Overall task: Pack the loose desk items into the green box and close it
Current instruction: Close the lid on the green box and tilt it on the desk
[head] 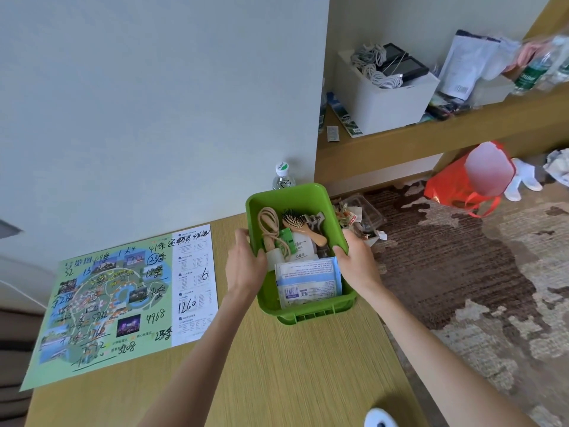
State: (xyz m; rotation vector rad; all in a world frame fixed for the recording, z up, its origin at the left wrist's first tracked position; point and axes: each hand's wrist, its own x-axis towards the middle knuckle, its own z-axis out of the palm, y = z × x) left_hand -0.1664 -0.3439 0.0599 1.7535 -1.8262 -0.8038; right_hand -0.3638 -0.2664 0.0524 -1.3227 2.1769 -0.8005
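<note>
My left hand [244,266] clasps the left wall of the green box [303,315], thumb hooked over the rim; my right hand [358,260] grasps the right wall the same way, so each grip is closed on the box. The box sits at the right edge of the wooden worktop [277,380], open, with no lid in sight. Nearest me inside it, a white and blue packet [308,283] stands against the near wall. Beyond that lie a white pouch [303,246], a small green packet [288,238], a tan cord [271,221] coiled along the left side, a wooden hairbrush [303,228] and a grey hair claw [314,220]. To the left, a printed map with handwritten numbers [123,300] lies flat on the worktop. Just behind the box stands a water bottle [282,177] by the wall. Farther right, a red bag [462,183] rests on the carpet under a shelf [431,134] carrying a white bin [391,94].
</note>
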